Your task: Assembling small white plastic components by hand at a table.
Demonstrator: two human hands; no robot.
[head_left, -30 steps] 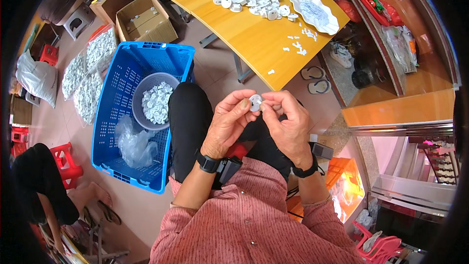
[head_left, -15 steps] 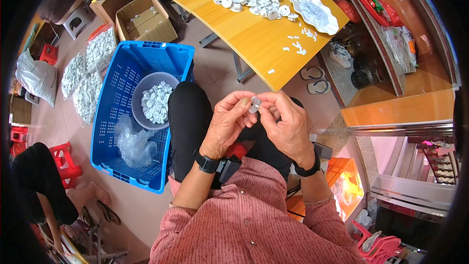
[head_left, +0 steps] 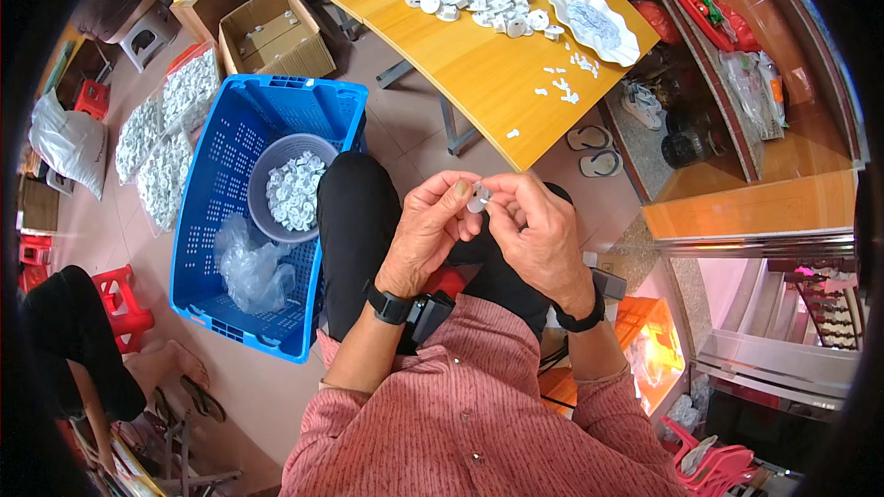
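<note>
Over my lap, my left hand (head_left: 431,225) pinches a small round white plastic disc (head_left: 477,199) between thumb and fingers. My right hand (head_left: 537,232) meets it from the other side, its thumb and forefinger closed at the disc's edge. Whatever small piece those right fingertips pinch is too small to make out. Beyond my hands, a heap of similar white plastic parts (head_left: 479,0) lies on the yellow table (head_left: 442,64). Beside the heap stands a white scalloped dish (head_left: 629,48) of tiny pale pieces, with loose small white pieces (head_left: 569,97) nearer me.
Left of my leg stands a blue crate (head_left: 198,267) holding a grey basin (head_left: 261,212) of white parts and a clear plastic bag (head_left: 249,271). Farther left are filled bags (head_left: 152,152) and a cardboard box (head_left: 276,46). A person's leg (head_left: 78,340) shows at lower left. Shelves (head_left: 737,83) stand right.
The disc has turned slightly between my fingertips. Both hands keep nearly the same place and grip.
</note>
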